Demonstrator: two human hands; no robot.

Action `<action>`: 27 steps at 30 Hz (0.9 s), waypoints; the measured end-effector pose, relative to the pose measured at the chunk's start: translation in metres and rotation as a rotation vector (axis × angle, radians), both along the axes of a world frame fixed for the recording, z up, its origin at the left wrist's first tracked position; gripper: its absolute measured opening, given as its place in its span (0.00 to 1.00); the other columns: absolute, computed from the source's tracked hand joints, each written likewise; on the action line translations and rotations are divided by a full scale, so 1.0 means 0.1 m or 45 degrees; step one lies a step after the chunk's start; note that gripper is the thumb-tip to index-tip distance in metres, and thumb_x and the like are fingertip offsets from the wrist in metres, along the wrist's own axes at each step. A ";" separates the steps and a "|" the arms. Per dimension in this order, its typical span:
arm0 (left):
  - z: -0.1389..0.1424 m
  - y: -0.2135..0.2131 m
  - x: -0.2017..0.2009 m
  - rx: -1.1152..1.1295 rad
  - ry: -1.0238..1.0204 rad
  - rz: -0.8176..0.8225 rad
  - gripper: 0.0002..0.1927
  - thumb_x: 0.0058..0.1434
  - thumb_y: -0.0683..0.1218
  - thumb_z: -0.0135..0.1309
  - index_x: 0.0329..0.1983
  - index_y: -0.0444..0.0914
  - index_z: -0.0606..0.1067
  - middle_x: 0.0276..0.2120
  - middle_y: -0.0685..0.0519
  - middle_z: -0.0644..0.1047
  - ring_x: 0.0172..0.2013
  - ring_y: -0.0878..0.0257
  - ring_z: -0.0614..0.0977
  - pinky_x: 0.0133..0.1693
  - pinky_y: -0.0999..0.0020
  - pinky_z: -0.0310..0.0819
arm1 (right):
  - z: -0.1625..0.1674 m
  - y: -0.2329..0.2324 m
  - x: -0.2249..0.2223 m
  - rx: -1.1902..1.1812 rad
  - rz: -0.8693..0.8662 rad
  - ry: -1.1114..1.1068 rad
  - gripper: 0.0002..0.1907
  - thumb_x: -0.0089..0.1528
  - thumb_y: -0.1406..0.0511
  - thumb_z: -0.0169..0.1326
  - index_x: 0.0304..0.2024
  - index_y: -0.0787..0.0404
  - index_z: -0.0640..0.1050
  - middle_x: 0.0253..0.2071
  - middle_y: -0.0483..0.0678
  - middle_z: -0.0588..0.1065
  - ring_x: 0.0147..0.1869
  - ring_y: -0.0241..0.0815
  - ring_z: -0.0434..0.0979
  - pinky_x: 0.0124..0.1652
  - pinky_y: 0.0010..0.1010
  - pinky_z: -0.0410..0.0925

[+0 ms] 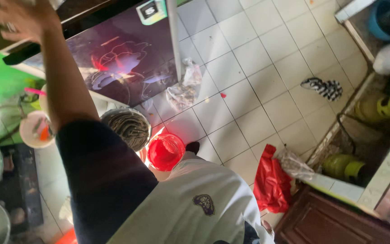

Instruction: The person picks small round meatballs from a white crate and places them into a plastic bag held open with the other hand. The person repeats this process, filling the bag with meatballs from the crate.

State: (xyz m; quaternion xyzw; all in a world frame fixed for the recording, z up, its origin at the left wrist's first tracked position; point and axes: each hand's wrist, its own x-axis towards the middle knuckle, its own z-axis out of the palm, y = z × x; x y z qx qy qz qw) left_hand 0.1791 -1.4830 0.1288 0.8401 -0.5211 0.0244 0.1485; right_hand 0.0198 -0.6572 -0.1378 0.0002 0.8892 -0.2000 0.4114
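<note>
1. The left hand point(16, 18) is raised at the top left corner of the view, fingers spread and loose, holding nothing; it lies against the top edge of a dark purple fridge point(123, 63).
2. The dark sleeve point(104, 176) of that arm runs down to a white shirt point(195, 208).
3. The right hand is out of view.
4. Below the arm, on the white tiled floor point(258, 68), stand a metal bowl point(127, 129) and a red bucket point(165, 151), just beside each other.
5. A clear plastic bag point(183, 88) lies by the fridge's foot.
6. A red plastic bag point(271, 180) lies near a brown cabinet point(326, 221); a striped cloth point(323, 88) lies well apart.
</note>
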 end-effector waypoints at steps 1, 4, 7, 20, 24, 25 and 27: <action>-0.21 0.20 -0.06 -0.142 -0.173 0.153 0.60 0.62 0.86 0.36 0.78 0.38 0.44 0.77 0.39 0.48 0.77 0.47 0.48 0.69 0.36 0.47 | -0.05 0.10 0.05 -0.008 -0.025 0.014 0.33 0.61 0.51 0.59 0.63 0.59 0.71 0.48 0.58 0.77 0.51 0.52 0.78 0.51 0.41 0.72; -1.22 1.45 -0.21 -0.921 0.207 -0.595 0.40 0.76 0.66 0.51 0.81 0.43 0.54 0.78 0.38 0.55 0.78 0.43 0.56 0.75 0.44 0.56 | -0.16 0.52 0.39 -0.043 -0.169 0.084 0.32 0.61 0.49 0.58 0.62 0.58 0.72 0.45 0.56 0.78 0.48 0.52 0.78 0.50 0.40 0.73; -2.44 3.30 -0.54 -0.140 0.188 -1.062 0.40 0.73 0.63 0.48 0.79 0.38 0.54 0.75 0.29 0.52 0.73 0.31 0.51 0.69 0.31 0.41 | -0.32 1.08 0.83 -0.020 -0.343 0.158 0.32 0.61 0.47 0.58 0.61 0.57 0.72 0.42 0.55 0.79 0.46 0.51 0.79 0.48 0.40 0.73; -3.07 7.67 -0.22 1.638 -0.972 -2.548 0.36 0.60 0.60 0.57 0.60 0.29 0.68 0.56 0.31 0.72 0.56 0.37 0.73 0.56 0.47 0.66 | -0.31 3.73 4.40 0.096 -2.401 0.011 0.22 0.65 0.55 0.59 0.58 0.56 0.77 0.37 0.54 0.79 0.36 0.45 0.76 0.44 0.40 0.73; -2.91 8.46 -0.59 1.413 -1.002 -2.588 0.28 0.63 0.57 0.55 0.57 0.32 0.72 0.54 0.35 0.75 0.54 0.40 0.76 0.55 0.48 0.69 | -0.24 3.72 4.95 0.043 -2.586 -0.198 0.19 0.67 0.57 0.58 0.58 0.57 0.78 0.40 0.55 0.79 0.37 0.44 0.77 0.43 0.37 0.72; -2.89 8.76 -0.65 1.364 -0.974 -2.611 0.27 0.64 0.56 0.54 0.57 0.33 0.73 0.53 0.36 0.75 0.54 0.41 0.76 0.54 0.49 0.69 | -0.28 3.73 5.04 0.010 -2.598 -0.238 0.19 0.67 0.58 0.58 0.58 0.57 0.77 0.40 0.56 0.79 0.37 0.44 0.77 0.43 0.37 0.72; -2.97 9.40 -0.82 1.296 -0.863 -2.673 0.23 0.65 0.55 0.53 0.55 0.34 0.75 0.52 0.38 0.77 0.53 0.42 0.77 0.53 0.49 0.71 | -0.41 3.68 5.13 -0.039 -2.612 -0.287 0.18 0.67 0.58 0.58 0.57 0.58 0.77 0.41 0.56 0.78 0.38 0.45 0.77 0.43 0.37 0.72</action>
